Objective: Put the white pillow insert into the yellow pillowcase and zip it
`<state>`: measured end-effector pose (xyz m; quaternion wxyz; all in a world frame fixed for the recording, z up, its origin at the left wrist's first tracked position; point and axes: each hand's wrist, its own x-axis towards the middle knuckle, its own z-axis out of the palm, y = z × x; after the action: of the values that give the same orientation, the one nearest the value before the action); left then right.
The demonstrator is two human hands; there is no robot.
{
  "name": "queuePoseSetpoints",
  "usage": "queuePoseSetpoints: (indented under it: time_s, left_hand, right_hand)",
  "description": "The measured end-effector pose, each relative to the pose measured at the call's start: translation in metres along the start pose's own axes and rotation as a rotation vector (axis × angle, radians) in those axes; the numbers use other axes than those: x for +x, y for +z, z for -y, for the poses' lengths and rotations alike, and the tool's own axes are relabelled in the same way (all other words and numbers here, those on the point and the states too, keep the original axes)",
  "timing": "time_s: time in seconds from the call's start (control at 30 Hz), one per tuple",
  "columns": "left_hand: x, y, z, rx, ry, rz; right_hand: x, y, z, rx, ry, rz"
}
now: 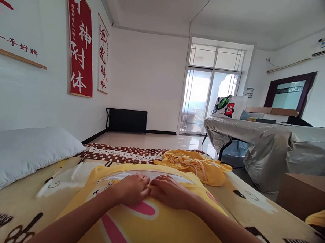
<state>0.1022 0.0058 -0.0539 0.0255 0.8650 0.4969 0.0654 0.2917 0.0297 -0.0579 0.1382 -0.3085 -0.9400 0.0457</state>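
A yellow pillowcase (172,228) with a pink-eared rabbit print lies right before me, filled out over something padded. White fabric (117,176) shows through a gap along its far side. My left hand (133,189) has its fingers curled onto the pillowcase's edge near the middle of that gap. Close beside it, my right hand (171,191) grips the same edge, the fingertips of both hands almost meeting. The fingertips are partly hidden in the cloth.
A white pillow (34,154) rests at the left on the patterned bedding (245,214). Crumpled yellow cloth (198,167) lies beyond the pillowcase. To the right stand a cardboard box (306,192) and a table under a silvery cover (274,143). A black folded item (127,120) leans by the far wall.
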Motion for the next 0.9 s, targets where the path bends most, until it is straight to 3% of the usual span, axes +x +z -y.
queuePoseSetpoints:
  time_s: [0.23,0.43,0.63,0.9]
  left_hand:
    - [-0.014,-0.009,0.031,-0.022,-0.159,0.041]
    - [-0.017,0.018,0.044,-0.212,-0.175,0.14]
    - [-0.005,0.048,0.053,-0.203,-0.202,0.129]
    - [-0.009,0.041,0.061,-0.291,-0.218,0.08]
  right_hand:
    - [-0.005,-0.004,-0.038,-0.025,0.206,0.091]
    - [-0.01,-0.006,-0.072,-0.085,0.291,0.397]
    - [-0.001,0.024,-0.084,-0.086,0.233,0.471]
    - [-0.003,0.011,-0.089,-0.014,0.25,0.527]
